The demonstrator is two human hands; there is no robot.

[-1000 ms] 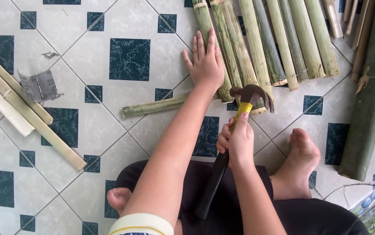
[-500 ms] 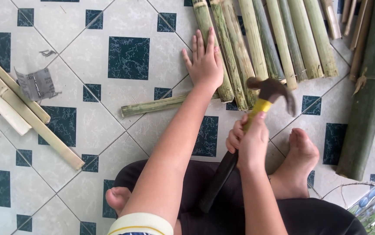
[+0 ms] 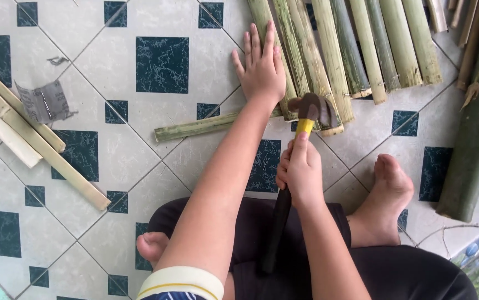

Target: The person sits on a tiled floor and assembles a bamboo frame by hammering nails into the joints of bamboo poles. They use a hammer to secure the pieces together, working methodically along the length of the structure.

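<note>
2 hands: both bare, both at work over a row of split bamboo slats (image 3: 328,55) laid side by side on the floor.
Left hand (image 3: 262,69): flat and open, fingers spread, palm pressing on the near ends of the leftmost slats; it grasps nothing.
Right hand (image 3: 300,172): closed in a fist around the claw hammer (image 3: 306,119), gripping high on the shaft where the yellow section meets the black handle, thumb along the shaft.
Hammer position: head sits at the near ends of the slats, just beside the left wrist; the black handle runs back over the person's lap.
Crosspiece: 1 thin bamboo strip (image 3: 206,125) lies crosswise under the slat ends, passing beneath the left forearm.
Risk 1: the hammer head is close to the left hand and wrist; an off-line blow would likely strike them.
Risk 2: the round slats could roll or split under a blow, since only a flat palm steadies them.
Risk 3: the bare foot (image 3: 384,200) rests near the strike point.
Surface: tiled floor (image 3: 161,161), pale tiles with dark blue square insets.
Surroundings: loose bamboo strips (image 3: 23,139) and a grey sheet of sandpaper (image 3: 44,101) at left; 1 thick green bamboo pole (image 3: 475,122) at right.
</note>
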